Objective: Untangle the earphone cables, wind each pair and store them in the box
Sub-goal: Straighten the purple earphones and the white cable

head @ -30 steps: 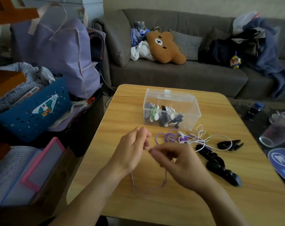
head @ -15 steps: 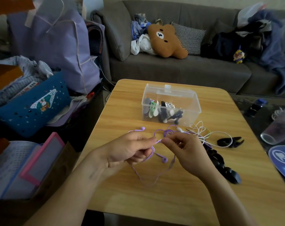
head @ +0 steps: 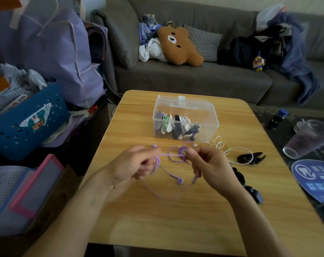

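Note:
I hold the purple earphones (head: 173, 156) above the wooden table (head: 176, 219). My left hand (head: 133, 167) grips part of the purple cable, with one earbud sticking out above its fingers. My right hand (head: 207, 166) pinches the cable near a tangled loop; a second purple earbud (head: 180, 181) dangles between my hands. Behind them stands a clear plastic box (head: 185, 119), open, holding several wound earphones. A white earphone cable (head: 226, 147) lies tangled on the table to the right of the box.
Black cable clips (head: 251, 158) lie to the right of my right hand, more (head: 250, 190) beneath my right wrist. A plastic cup (head: 306, 140) and a blue fan (head: 317, 179) sit off the table's right edge. Bags and a pink-framed board (head: 37, 182) crowd the left; a sofa (head: 194, 78) stands behind.
Both hands have taken up the purple cable and moved apart, stretching a length of it between them. An earbud now dangles below.

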Demonstrator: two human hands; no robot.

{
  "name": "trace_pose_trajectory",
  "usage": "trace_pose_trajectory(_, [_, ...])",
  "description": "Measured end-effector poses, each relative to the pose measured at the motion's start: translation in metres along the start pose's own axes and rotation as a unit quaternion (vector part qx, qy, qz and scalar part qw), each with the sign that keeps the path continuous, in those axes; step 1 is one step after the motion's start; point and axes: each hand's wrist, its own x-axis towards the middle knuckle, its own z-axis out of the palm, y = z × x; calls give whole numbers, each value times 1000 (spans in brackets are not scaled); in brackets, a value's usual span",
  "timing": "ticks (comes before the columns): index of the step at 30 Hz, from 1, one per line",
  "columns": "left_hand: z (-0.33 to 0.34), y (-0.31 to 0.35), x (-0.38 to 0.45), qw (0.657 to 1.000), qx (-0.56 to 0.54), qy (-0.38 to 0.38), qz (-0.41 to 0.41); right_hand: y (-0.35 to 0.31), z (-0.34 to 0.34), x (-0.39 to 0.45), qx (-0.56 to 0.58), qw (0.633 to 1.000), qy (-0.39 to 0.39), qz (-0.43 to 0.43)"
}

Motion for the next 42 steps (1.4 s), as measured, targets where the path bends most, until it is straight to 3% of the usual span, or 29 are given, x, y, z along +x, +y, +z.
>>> trace_pose_trajectory(5, [-27,10,5,947,-249,194,54,4,-25,1,-35,992,-106,65])
trace_pose_trajectory(11, [-46,1,10,891,-341,293,66,5,-26,-5,-34,982,-158,95])
trace_pose_trajectory(14, [-64,-5,9,834,-389,387,59,6,-40,-8,-107,969,-187,119])
trace_pose_trajectory(17, [-81,-11,6,780,-420,460,62,4,-54,-11,-121,965,-176,149])
trace_pose_trajectory(21, [-84,-11,6,765,-422,481,67,-8,-59,-14,30,982,-103,156])
trace_pose_trajectory(23, [-83,-12,6,775,-410,475,68,-12,-55,-14,121,970,-75,196])
trace_pose_trajectory(29, [-76,-16,11,861,-357,363,17,-19,-44,-11,259,936,-46,233])
trace_pose_trajectory(32, [-72,-13,9,902,-280,328,-4,-21,-45,-10,247,946,-23,210])
trace_pose_trajectory(34, [-66,-10,7,937,-185,295,-14,-20,-43,-10,122,977,1,173])
trace_pose_trajectory(36, [-55,-7,4,961,-86,264,-14,-23,-41,-10,-80,986,5,143])
trace_pose_trajectory(38, [-46,-6,0,969,-3,245,-10,-27,-41,-11,-265,951,-7,161])
trace_pose_trajectory(42, [-30,-7,-4,976,123,177,-24,-41,-38,-15,-534,816,78,204])
